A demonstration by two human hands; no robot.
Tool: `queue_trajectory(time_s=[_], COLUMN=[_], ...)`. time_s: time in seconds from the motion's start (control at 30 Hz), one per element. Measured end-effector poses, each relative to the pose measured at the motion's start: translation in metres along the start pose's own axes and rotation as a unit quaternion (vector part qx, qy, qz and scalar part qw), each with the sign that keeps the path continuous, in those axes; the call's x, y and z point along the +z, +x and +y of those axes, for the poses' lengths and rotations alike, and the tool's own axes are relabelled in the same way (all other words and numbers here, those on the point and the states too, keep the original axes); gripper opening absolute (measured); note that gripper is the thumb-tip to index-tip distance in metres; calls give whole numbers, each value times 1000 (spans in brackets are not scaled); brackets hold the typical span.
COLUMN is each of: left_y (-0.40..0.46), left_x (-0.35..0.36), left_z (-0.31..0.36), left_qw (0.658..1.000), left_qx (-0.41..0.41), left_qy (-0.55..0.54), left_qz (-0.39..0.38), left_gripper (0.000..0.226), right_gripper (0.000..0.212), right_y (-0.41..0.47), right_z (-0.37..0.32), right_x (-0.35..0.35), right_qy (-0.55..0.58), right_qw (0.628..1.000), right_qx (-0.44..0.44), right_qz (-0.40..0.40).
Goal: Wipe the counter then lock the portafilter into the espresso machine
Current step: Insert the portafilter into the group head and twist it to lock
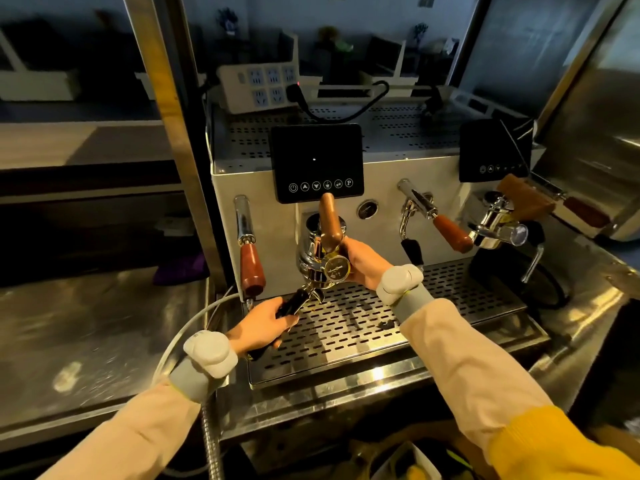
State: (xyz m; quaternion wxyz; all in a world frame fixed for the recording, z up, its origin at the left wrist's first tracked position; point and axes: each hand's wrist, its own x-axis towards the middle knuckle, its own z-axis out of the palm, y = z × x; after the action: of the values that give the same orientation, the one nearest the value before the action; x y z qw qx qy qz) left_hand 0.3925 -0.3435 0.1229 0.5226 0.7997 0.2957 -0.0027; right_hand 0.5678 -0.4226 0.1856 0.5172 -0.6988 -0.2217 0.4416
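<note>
The white espresso machine [381, 188] stands in the middle of the steel counter [86, 327]. The portafilter [304, 296] sits up under the left group head [311, 247], its black handle pointing down and left over the drip tray [398, 327]. My left hand [263, 323] is wrapped around that black handle. My right hand [363, 265] rests against the right side of the group head, beside the brass pressure gauge [335, 268] and under the wooden lever [329, 223]. Whether my right hand grips anything is hidden.
A second group head with a portafilter [498, 226] is at the right. Wooden-handled steam levers [251, 265] [450, 230] flank the left group. A power strip [259, 84] lies on the machine's top. A purple cloth [183, 268] lies at the counter's back left. A clear hose [187, 327] curves beside the tray.
</note>
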Motion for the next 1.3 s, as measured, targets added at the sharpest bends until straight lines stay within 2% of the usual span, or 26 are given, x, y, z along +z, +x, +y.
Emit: queue_trajectory(time_s=[0.1, 0.23, 0.4, 0.53, 0.7, 0.93, 1.07, 1.3], left_y=[2, 4, 3, 2, 5, 3, 4, 4], left_x=[-2, -2, -5, -7, -13, -8, -6, -6], left_z=[5, 10, 9, 10, 13, 8, 6, 15], left_qw=[1000, 1000, 1000, 1000, 995, 1000, 999, 995], left_qx=[-6, -10, -1, 1, 7, 17, 21, -5], left_qy=[5, -15, -17, -9, 97, 21, 32, 102], left_qz=[1, -2, 1, -2, -6, -1, 8, -1], left_gripper=[7, 9, 4, 14, 8, 13, 5, 12], right_gripper=[20, 37, 40, 39, 38, 39, 40, 37], right_y=[-1, 1, 0, -1, 0, 5, 7, 9], right_z=[-4, -7, -7, -5, -6, 0, 2, 5], right_x=[1, 2, 3, 5, 2, 2, 3, 1], right_qy=[30, 88, 114, 142, 146, 150, 147, 167], right_qw=[1000, 996, 993, 989, 989, 985, 983, 982], right_qx=[4, 13, 20, 22, 22, 25, 26, 28], right_qz=[1, 27, 33, 31, 26, 81, 105, 77])
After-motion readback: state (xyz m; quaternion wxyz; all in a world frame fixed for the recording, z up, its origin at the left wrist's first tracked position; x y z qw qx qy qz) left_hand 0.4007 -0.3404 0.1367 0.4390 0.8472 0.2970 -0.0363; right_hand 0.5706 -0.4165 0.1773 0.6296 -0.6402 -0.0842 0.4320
